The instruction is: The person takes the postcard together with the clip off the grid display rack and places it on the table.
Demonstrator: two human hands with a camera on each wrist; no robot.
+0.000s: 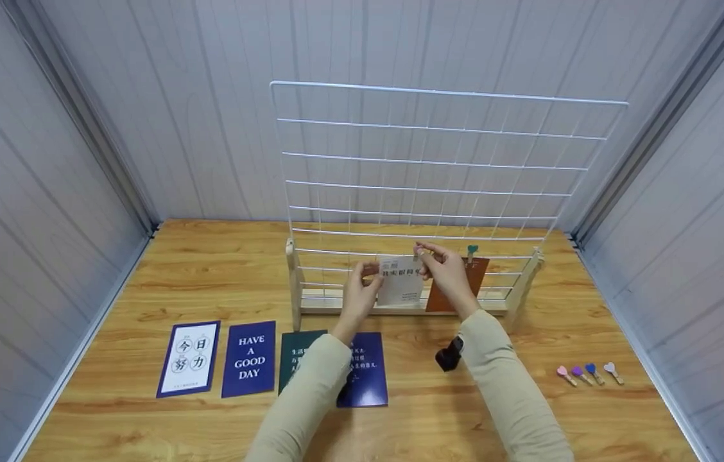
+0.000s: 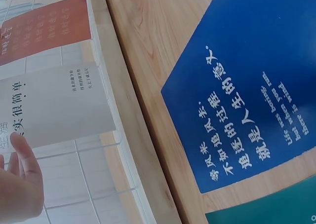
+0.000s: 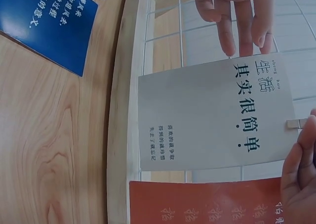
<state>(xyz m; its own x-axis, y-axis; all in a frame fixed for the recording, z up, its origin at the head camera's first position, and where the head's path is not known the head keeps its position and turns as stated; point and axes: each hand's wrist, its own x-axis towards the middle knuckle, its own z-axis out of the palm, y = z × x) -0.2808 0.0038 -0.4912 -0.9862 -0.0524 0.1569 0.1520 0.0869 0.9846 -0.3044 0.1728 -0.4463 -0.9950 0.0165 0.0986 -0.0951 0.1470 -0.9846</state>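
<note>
A white card with dark Chinese print is held up against the lower wires of the white wire grid. My left hand pinches the card's left edge; its fingers lie over that edge in the right wrist view. At the card's top edge my right hand pinches a small wooden clip. An orange card hangs just to the right from a teal heart clip. The wrist views show the white card close up, beside the orange card.
The grid stands in a wooden base on the wooden table. In front lie a white card with a blue border, a blue "HAVE A GOOD DAY" card, a green card and a blue card. Several heart clips lie at the right.
</note>
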